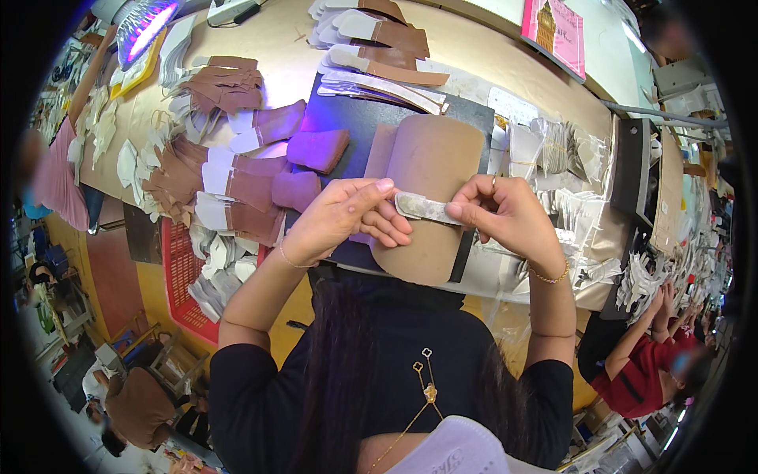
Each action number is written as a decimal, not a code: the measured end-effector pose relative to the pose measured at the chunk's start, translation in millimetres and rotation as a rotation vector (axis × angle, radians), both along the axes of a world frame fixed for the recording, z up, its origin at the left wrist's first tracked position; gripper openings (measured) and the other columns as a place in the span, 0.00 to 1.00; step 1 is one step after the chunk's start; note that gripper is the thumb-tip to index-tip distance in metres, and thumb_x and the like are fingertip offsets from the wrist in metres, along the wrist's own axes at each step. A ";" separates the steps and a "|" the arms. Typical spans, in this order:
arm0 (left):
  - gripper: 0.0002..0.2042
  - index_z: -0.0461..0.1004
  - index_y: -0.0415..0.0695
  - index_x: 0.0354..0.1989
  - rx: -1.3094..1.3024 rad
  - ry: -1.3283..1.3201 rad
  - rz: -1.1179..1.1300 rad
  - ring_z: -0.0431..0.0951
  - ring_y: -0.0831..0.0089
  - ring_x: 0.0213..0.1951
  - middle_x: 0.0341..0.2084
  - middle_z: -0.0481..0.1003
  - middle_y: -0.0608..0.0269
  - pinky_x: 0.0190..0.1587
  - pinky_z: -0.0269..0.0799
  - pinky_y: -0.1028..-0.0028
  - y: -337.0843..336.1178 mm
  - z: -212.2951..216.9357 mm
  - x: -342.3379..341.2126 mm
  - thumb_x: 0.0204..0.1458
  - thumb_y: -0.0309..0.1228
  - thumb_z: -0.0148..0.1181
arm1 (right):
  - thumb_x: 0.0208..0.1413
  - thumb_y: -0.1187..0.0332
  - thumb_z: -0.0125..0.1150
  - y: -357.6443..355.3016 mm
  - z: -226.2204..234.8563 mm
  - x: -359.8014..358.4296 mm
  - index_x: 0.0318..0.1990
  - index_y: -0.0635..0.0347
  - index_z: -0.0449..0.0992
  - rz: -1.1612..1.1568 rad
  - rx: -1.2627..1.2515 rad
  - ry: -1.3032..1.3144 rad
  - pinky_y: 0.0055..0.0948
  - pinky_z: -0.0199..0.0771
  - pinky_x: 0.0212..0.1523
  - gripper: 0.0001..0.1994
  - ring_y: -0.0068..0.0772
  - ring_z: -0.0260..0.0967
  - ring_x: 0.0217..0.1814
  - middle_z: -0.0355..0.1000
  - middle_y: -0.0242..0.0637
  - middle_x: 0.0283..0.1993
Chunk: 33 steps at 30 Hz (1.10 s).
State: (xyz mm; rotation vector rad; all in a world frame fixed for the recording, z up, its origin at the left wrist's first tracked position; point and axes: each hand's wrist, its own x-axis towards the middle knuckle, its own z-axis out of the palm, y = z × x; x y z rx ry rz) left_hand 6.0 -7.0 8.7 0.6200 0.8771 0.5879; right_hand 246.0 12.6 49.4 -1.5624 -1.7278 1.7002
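Head view: the right hand (512,212) pinches one end of a pale strip (425,207) over a curved brown board (438,154). The left hand (345,218) curls at the other end; whether it grips, I can't tell. Brown pieces (257,178) lie off to its left.

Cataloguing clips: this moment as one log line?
left hand: at left end of pale strip | right hand: pinching its right end | behind strip: tan curved block

the person has two hands (347,215) (509,212), two bracelets (290,256) (551,276), one ring (494,181), one pale strip (426,208) and one curved tan form (437,152).
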 end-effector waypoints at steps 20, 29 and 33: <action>0.09 0.71 0.33 0.34 0.043 0.110 -0.047 0.80 0.72 0.26 0.24 0.77 0.55 0.29 0.76 0.80 4.6 7.8 8.4 0.55 0.28 0.55 | 0.50 0.65 0.64 -1.8 5.3 -0.9 0.28 0.65 0.76 -0.002 0.031 -0.037 0.13 0.57 0.16 0.10 0.09 0.58 0.15 0.66 0.25 0.16; 0.08 0.71 0.33 0.33 0.049 0.135 -0.032 0.79 0.70 0.24 0.23 0.76 0.53 0.26 0.76 0.79 6.5 1.1 -0.2 0.55 0.27 0.53 | 0.49 0.68 0.65 -7.7 -6.3 8.2 0.28 0.64 0.75 -0.068 0.009 0.065 0.13 0.59 0.19 0.08 0.09 0.59 0.19 0.69 0.24 0.20; 0.10 0.72 0.33 0.34 0.043 0.131 -0.055 0.79 0.72 0.25 0.23 0.76 0.55 0.28 0.75 0.80 7.2 -2.4 -3.7 0.56 0.30 0.54 | 0.49 0.68 0.65 -8.5 -8.5 11.1 0.28 0.64 0.75 -0.093 -0.043 0.062 0.13 0.60 0.19 0.09 0.10 0.60 0.19 0.69 0.25 0.20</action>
